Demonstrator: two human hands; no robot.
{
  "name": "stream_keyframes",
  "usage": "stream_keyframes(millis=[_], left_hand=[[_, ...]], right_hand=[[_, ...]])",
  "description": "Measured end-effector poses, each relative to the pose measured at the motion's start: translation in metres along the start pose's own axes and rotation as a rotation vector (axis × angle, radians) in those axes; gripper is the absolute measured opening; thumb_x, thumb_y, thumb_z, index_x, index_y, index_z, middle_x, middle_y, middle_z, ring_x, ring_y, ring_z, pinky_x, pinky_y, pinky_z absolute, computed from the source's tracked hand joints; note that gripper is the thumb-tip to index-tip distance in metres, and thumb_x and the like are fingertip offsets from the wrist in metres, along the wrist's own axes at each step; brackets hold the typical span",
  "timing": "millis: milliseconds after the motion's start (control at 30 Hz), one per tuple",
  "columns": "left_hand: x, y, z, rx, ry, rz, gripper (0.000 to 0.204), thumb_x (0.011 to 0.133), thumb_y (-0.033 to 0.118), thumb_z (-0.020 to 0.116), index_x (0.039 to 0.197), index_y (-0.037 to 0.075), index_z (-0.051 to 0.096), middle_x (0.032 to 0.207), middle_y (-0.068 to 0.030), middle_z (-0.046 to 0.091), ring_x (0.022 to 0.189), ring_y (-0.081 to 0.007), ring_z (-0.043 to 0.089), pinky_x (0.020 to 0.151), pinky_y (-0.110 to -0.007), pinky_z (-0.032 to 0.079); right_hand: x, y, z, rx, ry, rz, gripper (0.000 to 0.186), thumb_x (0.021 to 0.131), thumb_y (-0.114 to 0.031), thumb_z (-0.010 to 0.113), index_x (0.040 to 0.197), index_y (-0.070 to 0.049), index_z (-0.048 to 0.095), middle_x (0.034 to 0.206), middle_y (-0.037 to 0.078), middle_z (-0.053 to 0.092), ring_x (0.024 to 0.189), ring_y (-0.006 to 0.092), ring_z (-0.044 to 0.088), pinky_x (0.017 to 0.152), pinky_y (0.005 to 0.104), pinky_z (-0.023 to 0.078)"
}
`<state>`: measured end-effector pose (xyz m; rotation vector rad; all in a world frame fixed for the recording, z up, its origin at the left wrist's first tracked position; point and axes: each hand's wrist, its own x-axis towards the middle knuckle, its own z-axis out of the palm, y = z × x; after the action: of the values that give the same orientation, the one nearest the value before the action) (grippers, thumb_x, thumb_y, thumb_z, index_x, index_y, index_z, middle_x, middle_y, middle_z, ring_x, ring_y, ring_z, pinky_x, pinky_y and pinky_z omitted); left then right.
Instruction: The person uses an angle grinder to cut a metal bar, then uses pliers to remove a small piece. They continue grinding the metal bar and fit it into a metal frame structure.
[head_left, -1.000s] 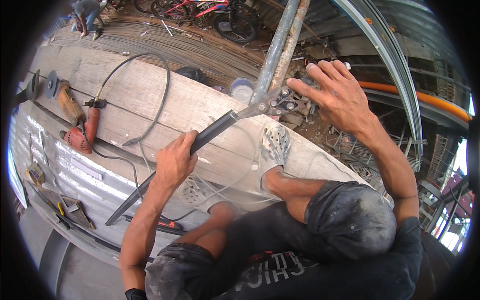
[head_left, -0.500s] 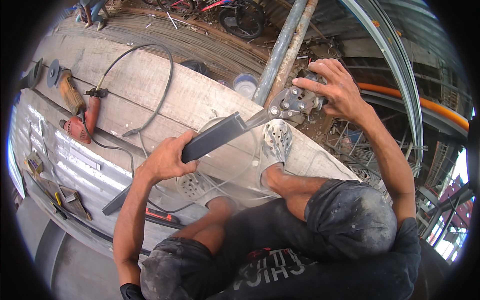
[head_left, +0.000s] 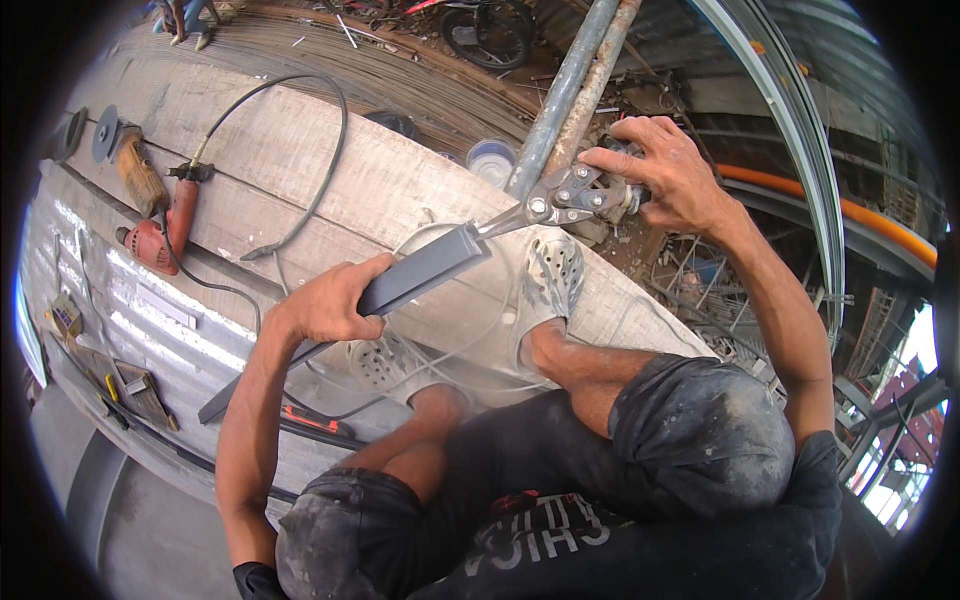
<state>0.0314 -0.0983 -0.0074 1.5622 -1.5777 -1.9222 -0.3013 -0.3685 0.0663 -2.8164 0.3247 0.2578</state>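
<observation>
My left hand [head_left: 338, 303] is closed around a dark grey metal channel [head_left: 425, 272], slanting up to the right over the planks. A dark length [head_left: 222, 402] in line with it shows beyond my left forearm; whether it is the same piece I cannot tell. In my right hand [head_left: 680, 180] are metal snips [head_left: 572, 196], fingers curled on the handles, which the hand partly hides. The snips' narrow blades point left and meet the channel's far end; how far they reach in is hard to see.
Wooden planks [head_left: 230, 120] lie under my clog-shod feet. On the left are an angle grinder [head_left: 140, 175], a red drill [head_left: 165, 240] and a looping cable [head_left: 335, 150]. Upright pipes [head_left: 570, 95] stand ahead, beside a white tub [head_left: 490, 160]. Another person [head_left: 185, 18] is far left.
The channel has rolled, showing more of its broad face, and my left hand has turned with it. The snips have tilted slightly, their blades now close against the channel's end.
</observation>
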Motion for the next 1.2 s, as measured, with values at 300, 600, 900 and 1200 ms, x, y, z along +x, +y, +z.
stream_keyframes(millis=[300, 600, 900, 1200], left_hand=[[-0.003, 0.003, -0.006, 0.066, 0.1, -0.042, 0.055, 0.066, 0.017, 0.07, 0.116, -0.001, 0.056, 0.069, -0.0212, 0.059, 0.069, -0.0356, 0.063, 0.067, -0.043, 0.048], [-0.005, 0.003, -0.005, 0.053, 0.027, 0.013, 0.056, 0.067, 0.018, 0.072, 0.116, 0.001, 0.051, 0.075, -0.0251, 0.062, 0.075, -0.0446, 0.063, 0.07, -0.049, 0.048], [-0.003, 0.002, -0.002, 0.131, 0.032, -0.067, 0.061, 0.068, 0.02, 0.074, 0.123, 0.002, 0.054, 0.081, -0.0235, 0.067, 0.077, -0.0397, 0.067, 0.073, -0.046, 0.051], [0.001, -0.002, 0.002, 0.254, 0.086, -0.134, 0.059, 0.069, 0.02, 0.073, 0.123, 0.003, 0.054, 0.076, -0.0248, 0.065, 0.075, -0.0408, 0.067, 0.07, -0.046, 0.05]], right_hand=[[0.007, -0.004, 0.004, 0.348, -0.218, 0.151, 0.078, 0.058, -0.005, 0.073, 0.133, -0.021, 0.064, 0.116, 0.01, 0.059, 0.109, 0.0301, 0.059, 0.095, 0.0427, 0.047], [0.0, -0.001, 0.019, 0.734, -0.469, 0.248, 0.068, 0.066, -0.009, 0.068, 0.134, -0.014, 0.065, 0.111, 0.012, 0.064, 0.103, 0.0297, 0.063, 0.089, 0.0421, 0.051], [0.006, -0.002, 0.009, 0.173, -0.1, 0.032, 0.09, 0.05, 0.002, 0.068, 0.136, -0.024, 0.062, 0.118, 0.01, 0.056, 0.106, 0.0311, 0.055, 0.09, 0.0435, 0.044], [0.02, -0.006, -0.001, 0.025, -0.17, 0.0, 0.091, 0.052, 0.003, 0.069, 0.138, -0.025, 0.061, 0.122, 0.011, 0.056, 0.111, 0.0317, 0.056, 0.094, 0.0496, 0.044]])
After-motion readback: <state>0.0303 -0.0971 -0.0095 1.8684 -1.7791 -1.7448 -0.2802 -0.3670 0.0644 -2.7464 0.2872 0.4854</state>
